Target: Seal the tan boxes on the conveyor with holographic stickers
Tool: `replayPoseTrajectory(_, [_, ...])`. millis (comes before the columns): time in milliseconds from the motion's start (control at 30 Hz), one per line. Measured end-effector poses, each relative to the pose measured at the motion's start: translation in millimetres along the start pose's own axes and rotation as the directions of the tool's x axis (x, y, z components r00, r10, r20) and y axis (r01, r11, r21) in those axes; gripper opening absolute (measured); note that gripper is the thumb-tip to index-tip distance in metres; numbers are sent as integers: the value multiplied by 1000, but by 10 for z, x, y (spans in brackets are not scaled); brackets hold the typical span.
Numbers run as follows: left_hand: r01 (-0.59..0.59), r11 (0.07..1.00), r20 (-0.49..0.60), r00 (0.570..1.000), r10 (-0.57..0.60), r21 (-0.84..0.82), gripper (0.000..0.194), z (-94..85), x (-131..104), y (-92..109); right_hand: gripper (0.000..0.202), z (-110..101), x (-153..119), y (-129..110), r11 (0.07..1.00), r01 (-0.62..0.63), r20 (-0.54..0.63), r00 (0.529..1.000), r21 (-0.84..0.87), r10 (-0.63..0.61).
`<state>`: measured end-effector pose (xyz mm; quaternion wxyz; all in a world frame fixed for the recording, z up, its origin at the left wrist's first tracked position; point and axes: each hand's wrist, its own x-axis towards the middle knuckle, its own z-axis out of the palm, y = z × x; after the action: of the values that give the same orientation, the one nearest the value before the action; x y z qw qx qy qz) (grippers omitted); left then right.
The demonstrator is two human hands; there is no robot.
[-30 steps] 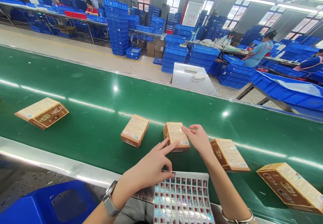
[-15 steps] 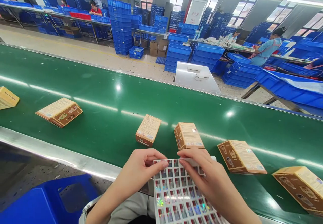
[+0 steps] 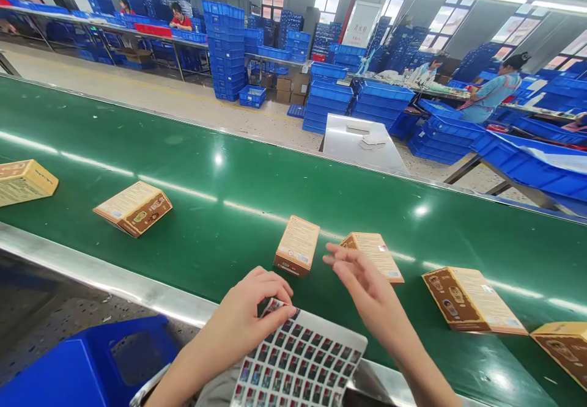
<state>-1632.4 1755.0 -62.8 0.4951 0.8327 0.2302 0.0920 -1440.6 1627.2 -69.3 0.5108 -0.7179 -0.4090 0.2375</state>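
My left hand (image 3: 259,309) pinches the top left corner of a sheet of small shiny stickers (image 3: 302,358), which hangs tilted over the belt's near edge. Off the sheet, my right hand (image 3: 362,278) is raised over the green belt, fingers apart; whether a small sticker clings to its fingertips is too small to tell. Just left of its fingertips lies a small carton (image 3: 297,245), printed side up. Another carton (image 3: 383,257) is partly hidden behind my right hand.
More cartons lie on the green conveyor belt (image 3: 192,156), two at the left (image 3: 132,208) and two at the right (image 3: 474,300). A blue plastic stool (image 3: 55,364) stands at lower left. Beyond the belt are a metal table (image 3: 362,150), stacked blue crates (image 3: 224,52) and several people.
The cartons have shifted right along the belt. My right hand has left the sheet and moved up beside a carton. The sheet has swung tilted in my left hand.
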Motion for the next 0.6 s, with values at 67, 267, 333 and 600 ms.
replayPoseTrajectory(67, [-87, 995, 43, 995, 84, 49, 14, -35, -8, -44, 35, 24, 229, 80, 973, -149, -19, 988, 175, 154])
replayPoseTrajectory(267, [-122, 987, 186, 977, 100, 109, 11, 19, 129, -143, 43, 109, 670, 168, 935, -209, -27, 974, 288, 226])
replayPoseTrajectory(333, [-143, 985, 208, 971, 121, 92, 12, 69, 178, -155, 40, 126, 708, 205, 926, -217, -65, 966, 308, 249])
replayPoseTrajectory(600, [-192, 980, 218, 960, 175, 56, 12, 220, 250, -135, 46, 171, 665, 453, 914, -215, -202, 934, 345, 296])
